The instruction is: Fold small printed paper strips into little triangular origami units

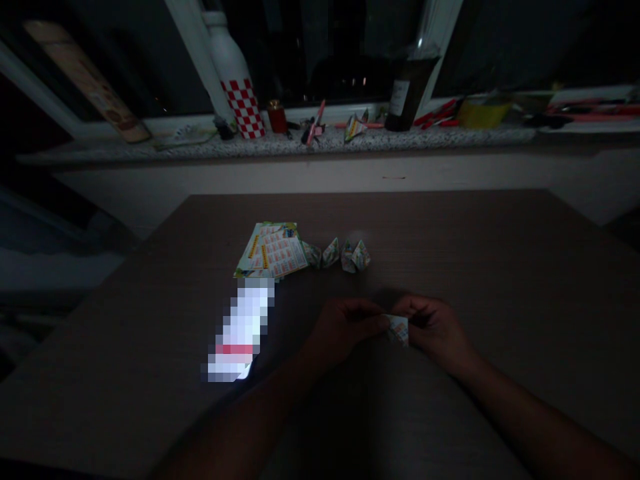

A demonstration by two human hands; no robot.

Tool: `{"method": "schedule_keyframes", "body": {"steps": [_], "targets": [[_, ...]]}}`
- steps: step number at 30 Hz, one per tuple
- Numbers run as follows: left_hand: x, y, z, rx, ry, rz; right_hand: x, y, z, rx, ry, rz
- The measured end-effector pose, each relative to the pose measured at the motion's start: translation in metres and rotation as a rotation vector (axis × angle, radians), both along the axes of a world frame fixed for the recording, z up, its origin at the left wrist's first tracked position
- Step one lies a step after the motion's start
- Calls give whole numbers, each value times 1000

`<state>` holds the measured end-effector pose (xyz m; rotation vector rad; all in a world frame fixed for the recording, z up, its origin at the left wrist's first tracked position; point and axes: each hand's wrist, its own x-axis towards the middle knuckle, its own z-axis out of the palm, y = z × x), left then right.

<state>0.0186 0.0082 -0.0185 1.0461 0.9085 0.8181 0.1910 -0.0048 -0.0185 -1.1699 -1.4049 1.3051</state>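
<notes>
Between my two hands is a small piece of folded printed paper point(399, 329), pale with coloured print. My left hand point(350, 328) pinches its left edge between thumb and fingers. On the opposite edge, my right hand point(434, 328) grips the paper, its fingertips partly hidden behind it. Beyond my hands stand several folded paper shapes point(356, 256) in a row. Left of them lies a stack of printed sheets point(280, 252) with grids of numbers. Nearer to me on the left, a lit phone point(241, 330) lies with its screen blurred out.
The wooden table point(475, 253) ends at a white wall below a granite windowsill point(300, 143). On the sill are a red-and-white checkered bottle point(240, 87), a dark bottle point(407, 93), a small jar point(276, 117) and a yellow container point(483, 112).
</notes>
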Motion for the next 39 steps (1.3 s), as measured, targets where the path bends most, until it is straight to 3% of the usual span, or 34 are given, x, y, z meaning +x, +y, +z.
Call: {"method": "schedule_keyframes", "body": {"steps": [10,15,21,25,28,34,39], "targets": [[-4,0,3,-26,92,-59,2,3,-1,-98,44,66],[-4,5,-3,-42,2,62,3,2,-1,-52,132,44],[-7,10,-10,-35,-82,203,-1,-2,-4,104,202,-76],[-4,6,-6,-11,-54,290,-3,-5,-4,251,108,-51],[0,2,-2,65,-16,322,-4,-5,-3,351,1,-97],[-3,-1,2,192,139,204,1,-3,1,547,-180,-145],[-16,0,9,619,313,5,13,-2,8,677,-297,3]]}}
